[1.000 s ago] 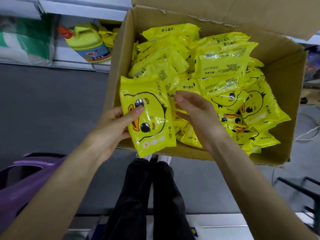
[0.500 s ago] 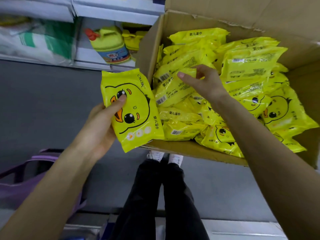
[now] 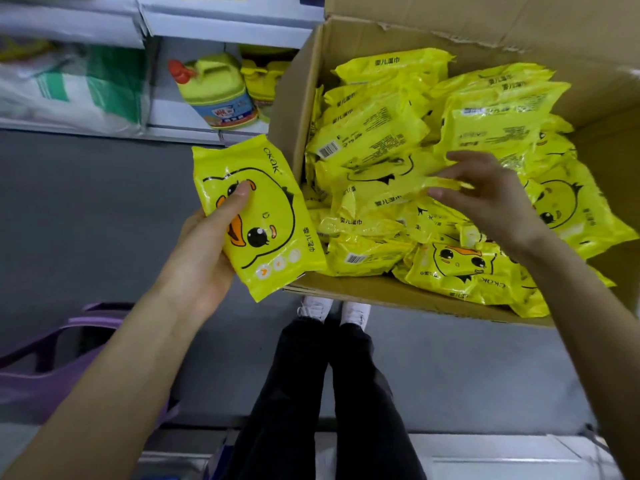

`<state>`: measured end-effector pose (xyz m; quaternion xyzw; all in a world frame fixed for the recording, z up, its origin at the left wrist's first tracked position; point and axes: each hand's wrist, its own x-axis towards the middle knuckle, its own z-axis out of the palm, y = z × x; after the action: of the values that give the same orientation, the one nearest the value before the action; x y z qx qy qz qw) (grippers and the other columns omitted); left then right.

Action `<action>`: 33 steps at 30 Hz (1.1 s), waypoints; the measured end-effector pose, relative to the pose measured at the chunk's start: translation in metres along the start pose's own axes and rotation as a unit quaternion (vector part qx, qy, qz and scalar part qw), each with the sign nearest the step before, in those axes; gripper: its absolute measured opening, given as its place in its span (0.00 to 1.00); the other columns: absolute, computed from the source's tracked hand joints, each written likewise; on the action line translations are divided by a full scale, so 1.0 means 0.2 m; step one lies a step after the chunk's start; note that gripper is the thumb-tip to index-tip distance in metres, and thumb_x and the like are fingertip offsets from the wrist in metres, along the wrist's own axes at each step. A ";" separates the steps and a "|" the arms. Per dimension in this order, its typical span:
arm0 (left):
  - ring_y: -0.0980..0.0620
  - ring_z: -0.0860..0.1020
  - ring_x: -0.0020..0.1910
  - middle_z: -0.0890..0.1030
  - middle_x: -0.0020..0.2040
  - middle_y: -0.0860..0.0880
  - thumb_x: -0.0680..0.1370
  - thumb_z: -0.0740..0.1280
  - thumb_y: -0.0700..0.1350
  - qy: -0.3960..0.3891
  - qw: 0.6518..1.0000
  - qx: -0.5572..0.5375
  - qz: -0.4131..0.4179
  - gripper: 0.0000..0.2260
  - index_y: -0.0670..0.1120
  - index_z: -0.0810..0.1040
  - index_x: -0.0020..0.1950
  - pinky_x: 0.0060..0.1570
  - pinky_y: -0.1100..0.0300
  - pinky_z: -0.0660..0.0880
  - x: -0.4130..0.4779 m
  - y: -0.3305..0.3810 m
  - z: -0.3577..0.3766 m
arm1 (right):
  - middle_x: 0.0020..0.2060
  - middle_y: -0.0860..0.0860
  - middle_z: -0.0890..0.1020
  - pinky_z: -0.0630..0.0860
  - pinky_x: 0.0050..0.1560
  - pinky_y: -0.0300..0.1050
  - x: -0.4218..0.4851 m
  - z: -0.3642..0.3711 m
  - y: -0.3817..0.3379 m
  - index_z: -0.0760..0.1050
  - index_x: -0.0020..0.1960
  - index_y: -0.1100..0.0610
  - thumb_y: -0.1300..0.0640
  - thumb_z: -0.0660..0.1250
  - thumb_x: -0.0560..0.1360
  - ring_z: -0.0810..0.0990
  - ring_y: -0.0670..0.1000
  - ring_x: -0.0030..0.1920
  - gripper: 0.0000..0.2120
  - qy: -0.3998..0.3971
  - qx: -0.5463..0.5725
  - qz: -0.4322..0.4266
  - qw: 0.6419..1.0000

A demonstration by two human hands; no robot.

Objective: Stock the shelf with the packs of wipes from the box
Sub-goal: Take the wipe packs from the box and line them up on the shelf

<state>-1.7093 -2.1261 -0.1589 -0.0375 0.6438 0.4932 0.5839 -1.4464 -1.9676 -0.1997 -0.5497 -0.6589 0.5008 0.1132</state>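
A brown cardboard box [image 3: 294, 98] stands open, filled with several yellow duck-print packs of wipes [image 3: 374, 140]. My left hand [image 3: 207, 251] holds one yellow pack of wipes [image 3: 270, 220] face up, just outside the box's left wall, thumb across the duck print. Over the middle of the pile in the box hovers my right hand [image 3: 491, 199], fingers spread, fingertips touching the edge of a pack [image 3: 398, 188]; it grips nothing. The white shelf [image 3: 221, 26] runs along the top left.
On the low shelf stand a yellow jug with a red cap [image 3: 216, 88], more yellow goods behind it and white-green sacks [image 3: 69, 88] to the left. A purple basket [image 3: 52, 358] sits at lower left. My legs and white shoes [image 3: 332, 310] stand on grey floor beneath the box.
My left hand has carried the pack out of the box and leftward. My right hand moved rightward across the pile, now open over the middle packs.
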 end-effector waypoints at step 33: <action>0.50 0.84 0.47 0.86 0.49 0.48 0.66 0.68 0.55 -0.066 0.992 0.083 0.072 0.21 0.46 0.81 0.54 0.46 0.55 0.81 -0.31 0.26 0.23 | 0.34 0.45 0.85 0.82 0.41 0.40 -0.22 -0.12 -0.72 0.70 0.63 0.55 0.64 0.75 0.65 0.85 0.44 0.37 0.28 -0.023 0.320 0.117 0.940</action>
<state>-1.6891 -2.1005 -0.0719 0.0902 0.6432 0.4806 0.5893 -1.5007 -1.9768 -0.0577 -0.5461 -0.3975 0.7075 0.2080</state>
